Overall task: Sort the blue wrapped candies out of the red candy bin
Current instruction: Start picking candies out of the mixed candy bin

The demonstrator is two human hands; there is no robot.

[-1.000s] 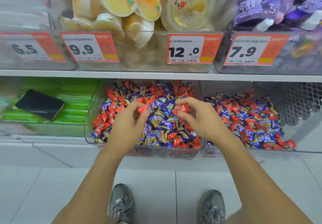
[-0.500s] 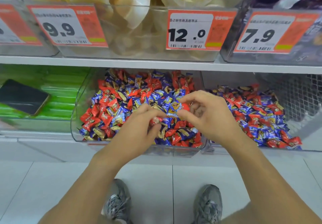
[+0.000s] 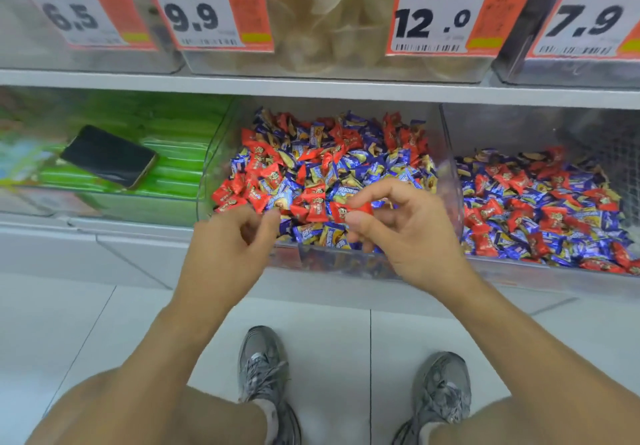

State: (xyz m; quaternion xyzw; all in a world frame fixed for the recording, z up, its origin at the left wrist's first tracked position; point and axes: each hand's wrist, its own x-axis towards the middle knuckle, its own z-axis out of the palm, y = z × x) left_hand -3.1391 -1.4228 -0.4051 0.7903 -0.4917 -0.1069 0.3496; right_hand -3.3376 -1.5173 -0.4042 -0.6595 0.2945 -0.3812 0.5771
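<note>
A clear middle bin (image 3: 341,262) on the lower shelf holds a mixed heap of red candies (image 3: 257,160) and blue candies (image 3: 379,167). My right hand (image 3: 412,237) hovers over the bin's front edge and pinches a red candy (image 3: 350,210) between thumb and forefinger. My left hand (image 3: 231,250) is at the bin's front left corner with its fingers curled. A bit of red wrapper shows between its thumb and fingers. The clear bin to the right (image 3: 519,273) also holds red and blue candies mixed together.
A black phone (image 3: 108,156) lies on green packets in the left bin (image 3: 166,209). The shelf above carries clear bins with price tags 6.5, 9.9, 12.0 (image 3: 437,15) and 7.9. My grey shoes (image 3: 263,365) stand on white floor tiles.
Both hands have drawn back toward the bin's front edge. My right hand now pinches a red candy where a blue one showed before. The camera has dipped lower.
</note>
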